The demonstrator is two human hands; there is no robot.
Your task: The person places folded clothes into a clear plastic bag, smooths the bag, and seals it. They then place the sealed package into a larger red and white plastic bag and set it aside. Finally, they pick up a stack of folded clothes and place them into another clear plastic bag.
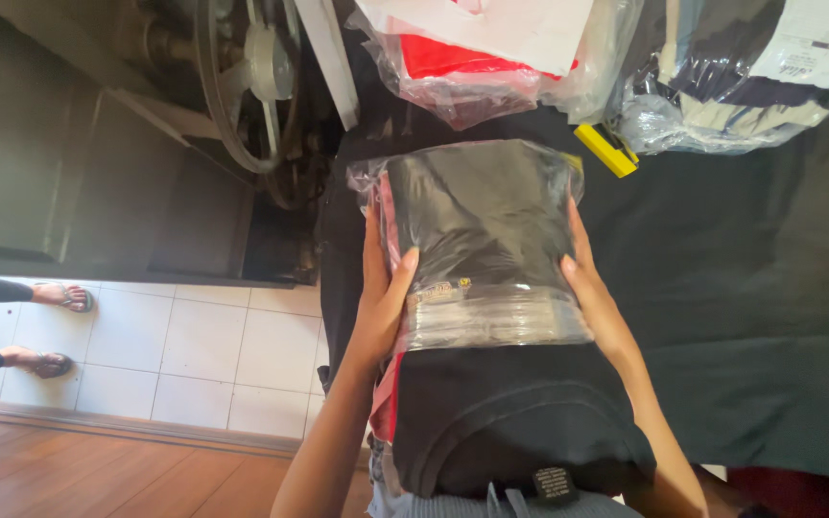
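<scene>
A folded black garment (520, 432) lies half inside a clear plastic bag (482, 221), its near end sticking out toward me. My left hand (381, 297) grips the bag's left side, thumb on top of the plastic near the bag's mouth. My right hand (592, 297) presses against the bag's right side, fingers along the edge. A red-pink layer (388, 384) shows beneath the black garment on the left. Everything rests on a dark cloth-covered table (741, 288).
Other bagged clothes sit at the far edge: a red and white bundle (472, 58) and a dark and white bundle (741, 67). A small yellow object (606, 149) lies between them. A sewing machine wheel (242, 77) stands at left; another person's sandalled feet (55, 331) are on the tiled floor.
</scene>
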